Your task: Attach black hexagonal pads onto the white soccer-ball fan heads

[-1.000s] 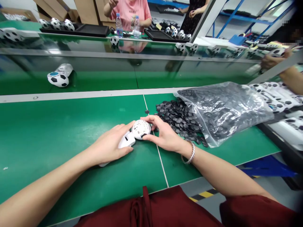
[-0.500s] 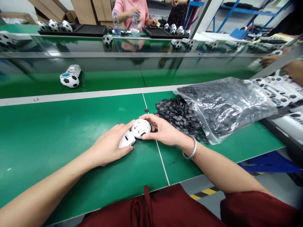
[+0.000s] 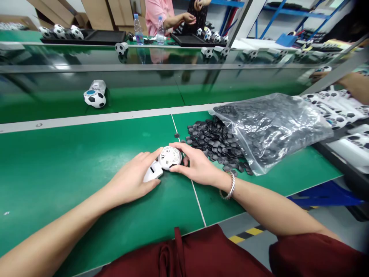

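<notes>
White toy [image 3: 163, 163] here at the worktop [image 3: 72, 157], mid-view: L hand [image 3: 135, 176] wrapped round its body, R hand [image 3: 197, 165] pinching the round end [image 3: 170, 157]. Near R, pile of blk bits [image 3: 217, 141], then clear bag [image 3: 284, 130] w/ more; soccer-ball toy [image 3: 95, 98] on green belt [image 3: 144, 94] beyond.

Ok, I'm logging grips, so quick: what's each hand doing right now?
Left hand: closed, holding the white body.
Right hand: closed, thumb and fingers gripping the edge of the round openwork head.
</notes>
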Demonstrator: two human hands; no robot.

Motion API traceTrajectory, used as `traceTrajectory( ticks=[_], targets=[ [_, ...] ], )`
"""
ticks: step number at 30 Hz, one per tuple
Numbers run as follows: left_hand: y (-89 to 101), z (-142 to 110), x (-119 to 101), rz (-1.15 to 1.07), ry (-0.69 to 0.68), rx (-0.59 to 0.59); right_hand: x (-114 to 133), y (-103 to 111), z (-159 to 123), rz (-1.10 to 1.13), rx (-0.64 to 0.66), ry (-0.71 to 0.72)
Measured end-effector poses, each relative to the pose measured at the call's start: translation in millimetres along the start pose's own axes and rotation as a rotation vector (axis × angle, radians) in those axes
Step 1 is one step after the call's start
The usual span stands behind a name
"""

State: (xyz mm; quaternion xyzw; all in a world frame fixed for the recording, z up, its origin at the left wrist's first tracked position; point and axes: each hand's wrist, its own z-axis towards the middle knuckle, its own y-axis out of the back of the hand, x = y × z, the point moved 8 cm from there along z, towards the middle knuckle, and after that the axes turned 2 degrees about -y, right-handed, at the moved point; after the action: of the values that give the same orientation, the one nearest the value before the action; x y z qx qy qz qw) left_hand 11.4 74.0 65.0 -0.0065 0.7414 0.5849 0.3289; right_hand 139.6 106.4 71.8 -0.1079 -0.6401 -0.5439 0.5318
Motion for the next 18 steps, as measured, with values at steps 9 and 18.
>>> traceTrajectory(
  ticks=[9,18],
  targets=[
    [0.9,2.0,9.6,-0.093,0.024,-0.012,0.0,-1.7,4.7,-0.017,-0.029,0.035],
    [1.5,1.1,9.8,-0.1,0.024,-0.028,-4.3,-5.9,6.5,-0.024,-0.001,-0.046]
  ],
)
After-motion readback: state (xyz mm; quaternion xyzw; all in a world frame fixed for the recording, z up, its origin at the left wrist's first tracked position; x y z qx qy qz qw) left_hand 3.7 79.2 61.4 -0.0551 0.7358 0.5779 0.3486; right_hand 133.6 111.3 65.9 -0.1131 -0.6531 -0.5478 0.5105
